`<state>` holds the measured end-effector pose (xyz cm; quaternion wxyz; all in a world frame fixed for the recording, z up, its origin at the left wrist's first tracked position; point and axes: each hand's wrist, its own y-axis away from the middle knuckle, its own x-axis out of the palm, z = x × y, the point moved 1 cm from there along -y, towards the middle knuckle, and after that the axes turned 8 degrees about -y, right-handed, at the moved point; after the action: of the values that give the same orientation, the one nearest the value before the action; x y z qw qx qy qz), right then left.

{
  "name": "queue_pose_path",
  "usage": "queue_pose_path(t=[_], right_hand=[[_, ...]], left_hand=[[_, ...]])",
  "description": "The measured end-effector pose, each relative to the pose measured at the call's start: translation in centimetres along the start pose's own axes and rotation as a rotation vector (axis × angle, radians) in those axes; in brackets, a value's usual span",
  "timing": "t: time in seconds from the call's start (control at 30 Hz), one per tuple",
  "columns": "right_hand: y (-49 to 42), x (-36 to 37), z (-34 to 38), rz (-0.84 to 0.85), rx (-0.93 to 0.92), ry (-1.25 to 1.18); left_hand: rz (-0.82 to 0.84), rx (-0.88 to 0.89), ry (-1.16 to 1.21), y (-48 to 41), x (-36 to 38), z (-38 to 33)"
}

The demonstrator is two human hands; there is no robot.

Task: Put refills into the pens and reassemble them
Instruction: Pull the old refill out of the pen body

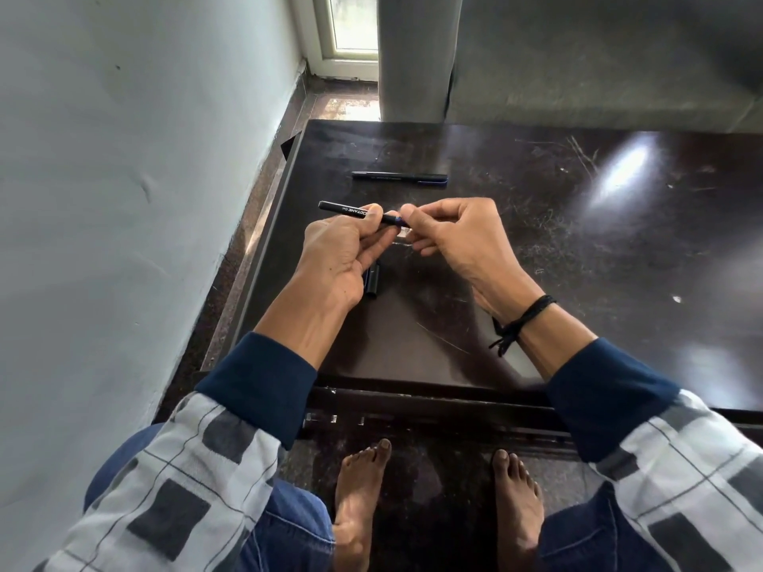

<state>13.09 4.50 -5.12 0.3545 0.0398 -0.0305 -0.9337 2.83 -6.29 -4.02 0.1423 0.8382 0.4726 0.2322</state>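
Your overshirt sleeves [173, 480]: white-and-grey check, big dark squares, thin grid lines. Navy cuffs [264, 386] show underneath on both arms. Black cord bracelet [524, 319], knotted with loose ends hanging, at the wrist of your right hand [458, 237]. Blue jeans [289, 526]. Feet [359, 489] bare.

The black pen barrel [347, 209] reads "OCTANE", upside down; the far pen's [399, 177] print is illegible.
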Motion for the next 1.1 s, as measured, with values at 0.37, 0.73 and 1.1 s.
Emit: queue_pose_path(t=[0.37, 0.73, 1.1], right_hand=[[-0.07, -0.04, -0.35, 0.001, -0.009, 0.03], [0.16, -0.08, -0.42, 0.044, 0.007, 0.045], [0.29, -0.45, 0.1, 0.059, -0.009, 0.074]], left_hand=[[0.012, -0.006, 0.014, 0.05, 0.03, 0.05], [0.011, -0.005, -0.001, -0.05, 0.02, 0.26], [0.001, -0.014, -0.005, -0.1, -0.03, 0.18]])
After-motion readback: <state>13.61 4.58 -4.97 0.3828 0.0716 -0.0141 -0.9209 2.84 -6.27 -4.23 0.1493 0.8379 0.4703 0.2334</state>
